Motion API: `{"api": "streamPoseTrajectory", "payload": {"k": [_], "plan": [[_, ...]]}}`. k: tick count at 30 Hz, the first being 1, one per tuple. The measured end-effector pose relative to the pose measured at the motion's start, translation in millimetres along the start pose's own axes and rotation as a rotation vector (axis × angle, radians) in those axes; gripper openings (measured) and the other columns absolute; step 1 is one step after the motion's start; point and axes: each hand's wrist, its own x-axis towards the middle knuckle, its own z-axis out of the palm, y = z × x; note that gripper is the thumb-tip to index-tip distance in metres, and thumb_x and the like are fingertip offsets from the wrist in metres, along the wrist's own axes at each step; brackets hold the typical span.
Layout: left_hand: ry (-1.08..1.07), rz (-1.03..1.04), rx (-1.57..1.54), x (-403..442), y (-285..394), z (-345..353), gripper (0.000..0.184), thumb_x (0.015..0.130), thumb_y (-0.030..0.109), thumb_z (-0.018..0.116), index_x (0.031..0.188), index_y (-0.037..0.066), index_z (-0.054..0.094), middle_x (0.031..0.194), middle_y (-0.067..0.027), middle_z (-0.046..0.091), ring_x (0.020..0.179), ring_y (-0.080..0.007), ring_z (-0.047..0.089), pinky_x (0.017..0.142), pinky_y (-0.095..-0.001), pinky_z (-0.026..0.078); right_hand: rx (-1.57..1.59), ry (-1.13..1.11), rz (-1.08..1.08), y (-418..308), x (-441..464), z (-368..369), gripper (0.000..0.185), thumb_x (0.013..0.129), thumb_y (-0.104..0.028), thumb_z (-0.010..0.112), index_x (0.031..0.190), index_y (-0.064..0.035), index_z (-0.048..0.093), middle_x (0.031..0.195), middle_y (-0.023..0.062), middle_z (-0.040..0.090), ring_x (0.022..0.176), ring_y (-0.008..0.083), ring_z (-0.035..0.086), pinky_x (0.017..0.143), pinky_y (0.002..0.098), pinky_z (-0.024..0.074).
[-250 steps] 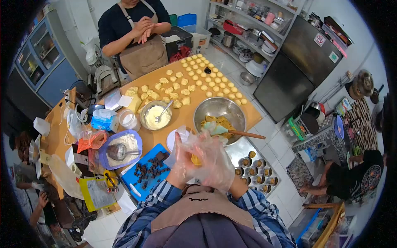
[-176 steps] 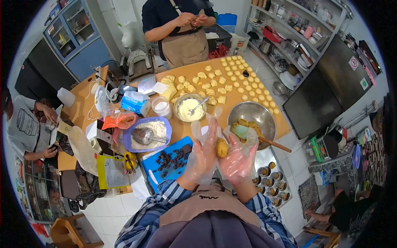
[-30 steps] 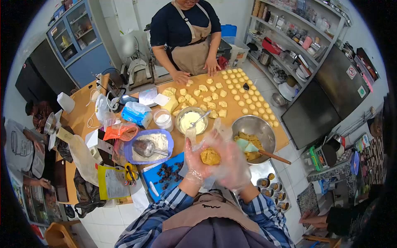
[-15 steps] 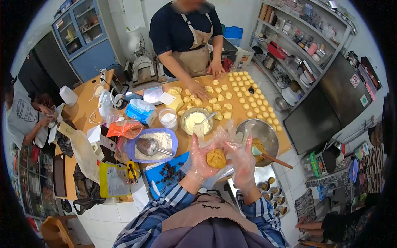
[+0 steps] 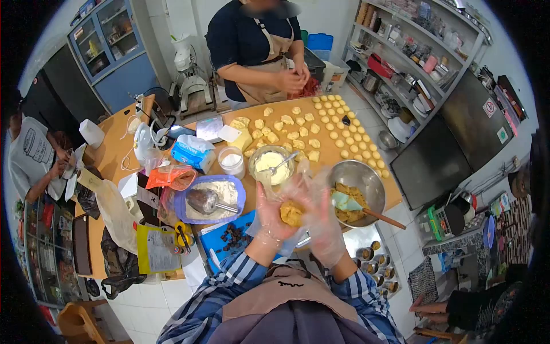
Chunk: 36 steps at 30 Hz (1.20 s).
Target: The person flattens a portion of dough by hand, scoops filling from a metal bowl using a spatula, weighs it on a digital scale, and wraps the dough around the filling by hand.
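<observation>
A ball of yellow-brown dough point(image 5: 291, 212) rests in my left hand point(image 5: 268, 217), palm turned up, inside a clear plastic glove. Against the ball's right side is my right hand point(image 5: 325, 223), also gloved, its fingers stretched out and blurred by motion. Just beyond the hands sits a bowl of pale cream mixture point(image 5: 273, 166) with a spoon point(image 5: 285, 163) in it. To the right, a steel mixing bowl point(image 5: 375, 189) contains more of the dough and a wooden-handled spatula point(image 5: 346, 202). Chopped dark pieces point(image 5: 234, 238) lie on a blue board point(image 5: 215, 245) at left.
A purple tub of flour point(image 5: 179, 200) with a scoop point(image 5: 205, 202) stands left. Dough pieces point(image 5: 293, 135) and rows of round balls point(image 5: 341, 133) cover the far table. Filled small molds point(image 5: 382, 261) sit on a tray at lower right. A co-worker point(image 5: 258, 51) stands opposite.
My right hand has come in closer to the dough ball, which has shifted slightly left and up. The co-worker opposite has lifted both hands from the table and brought them together.
</observation>
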Motion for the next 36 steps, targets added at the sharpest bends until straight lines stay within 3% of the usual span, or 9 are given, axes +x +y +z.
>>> {"api": "streamPoseTrajectory", "payload": {"k": [3,6,13,16,22,26,31,33,36], "plan": [[-0.356,-0.006,0.050,3,11,-7,0.092,0.081,0.076,0.033,0.145,0.010,0.031,0.144,-0.0155,0.037,0.133,-0.0317,0.035,0.112,-0.0495,0.023,-0.047,-0.064,0.057,-10,-8,-7,0.083,0.082,-0.035,0.063,0.145,0.0015,0.022,0.140,0.0227,0.038,0.125,0.0376,0.041,0.105,0.0434,0.0308],[-0.041,0.213,0.169,2,5,15,0.098,0.079,0.079,0.030,0.146,0.008,0.027,0.148,-0.0131,0.032,0.136,-0.0274,0.031,0.111,-0.0469,0.025,-0.479,-0.156,-0.044,-29,-8,9,0.080,0.082,-0.032,0.061,0.145,0.0018,0.024,0.143,0.0241,0.034,0.132,0.0383,0.033,0.107,0.0454,0.0278],[-0.044,0.279,0.120,-3,-2,26,0.092,0.082,0.076,0.030,0.144,0.007,0.033,0.144,-0.0136,0.039,0.134,-0.0286,0.033,0.110,-0.0433,0.027,-0.216,-0.187,0.047,-31,0,-4,0.075,0.084,-0.030,0.057,0.144,0.0017,0.026,0.150,0.0237,0.018,0.136,0.0454,0.021,0.112,0.0519,0.0156],[-0.075,0.193,0.144,-1,-2,17,0.091,0.082,0.076,0.029,0.143,0.008,0.036,0.143,-0.0130,0.041,0.132,-0.0287,0.036,0.109,-0.0428,0.029,-0.366,-0.117,-0.266,-9,-4,4,0.064,0.091,-0.036,0.047,0.143,-0.0021,0.032,0.153,0.0190,0.017,0.138,0.0396,0.023,0.113,0.0491,0.0145],[0.136,0.129,0.196,-3,-3,24,0.097,0.077,0.081,0.029,0.142,0.010,0.037,0.144,-0.0116,0.038,0.129,-0.0286,0.040,0.105,-0.0478,0.033,0.198,-0.167,-0.175,-9,3,-27,0.071,0.092,-0.049,0.045,0.145,-0.0069,0.026,0.150,0.0217,0.021,0.137,0.0409,0.024,0.111,0.0484,0.0207],[0.055,0.051,0.160,-1,0,22,0.098,0.076,0.082,0.027,0.143,0.010,0.036,0.145,-0.0105,0.037,0.130,-0.0282,0.039,0.103,-0.0493,0.033,-0.510,-0.204,-0.085,-22,6,-2,0.083,0.092,-0.061,0.034,0.149,-0.0062,0.007,0.149,0.0222,0.026,0.138,0.0309,0.027,0.112,0.0431,0.0206],[-0.016,0.176,0.286,4,9,15,0.092,0.083,0.075,0.026,0.144,0.007,0.031,0.146,-0.0157,0.035,0.132,-0.0306,0.036,0.109,-0.0463,0.028,0.275,-0.080,0.066,-19,4,-5,0.095,0.088,-0.070,0.027,0.148,-0.0032,-0.006,0.148,0.0246,0.025,0.138,0.0290,0.027,0.114,0.0420,0.0177],[-0.085,0.271,0.348,6,9,17,0.087,0.088,0.071,0.024,0.145,0.005,0.028,0.148,-0.0162,0.031,0.134,-0.0316,0.033,0.111,-0.0448,0.024,0.225,-0.021,0.108,-10,-9,3,0.098,0.087,-0.073,0.027,0.148,-0.0032,-0.003,0.148,0.0220,0.026,0.136,0.0282,0.028,0.114,0.0405,0.0163],[-0.007,0.508,1.370,-11,-6,43,0.077,0.095,0.059,0.021,0.147,0.003,0.022,0.150,-0.0178,0.027,0.137,-0.0349,0.028,0.113,-0.0421,0.017,0.147,0.114,0.263,8,-21,31,0.100,0.084,-0.076,0.029,0.150,-0.0063,0.001,0.148,0.0155,0.030,0.133,0.0273,0.033,0.113,0.0380,0.0175]]}}
